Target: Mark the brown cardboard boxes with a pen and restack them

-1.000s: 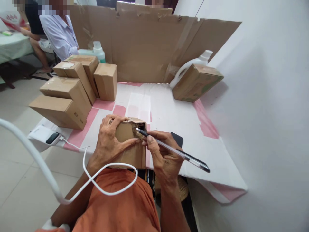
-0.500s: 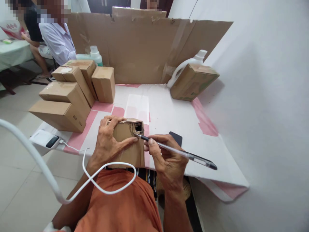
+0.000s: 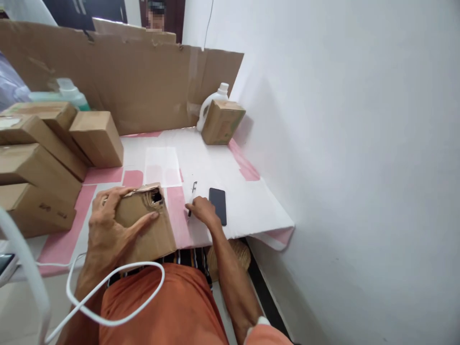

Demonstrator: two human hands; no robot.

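Note:
A cardboard box (image 3: 155,239) with a ragged dark hole near its top right corner stands at the table's front edge. My left hand (image 3: 113,230) is closed around its left side, thumb across the front face and fingers over the top edge. To the right of the box, my right hand (image 3: 203,210) is low over the tabletop, its fingertips closed on a clear-barrelled pen (image 3: 194,188) with dark ends. The pen is close to the table surface; whether it touches is unclear. A dark smartphone (image 3: 218,206) lies just right of that hand.
Several closed cardboard boxes (image 3: 98,136) stand at left. A white jug (image 3: 222,91) is behind another box (image 3: 223,122) at the back right. A cardboard panel (image 3: 143,81) closes off the back, and a white wall (image 3: 341,143) the right. A white cable (image 3: 118,321) loops before me.
My right hand has moved away from the hole, carrying the pen right and down beside the phone. My left hand stays on the box. The view has turned right.

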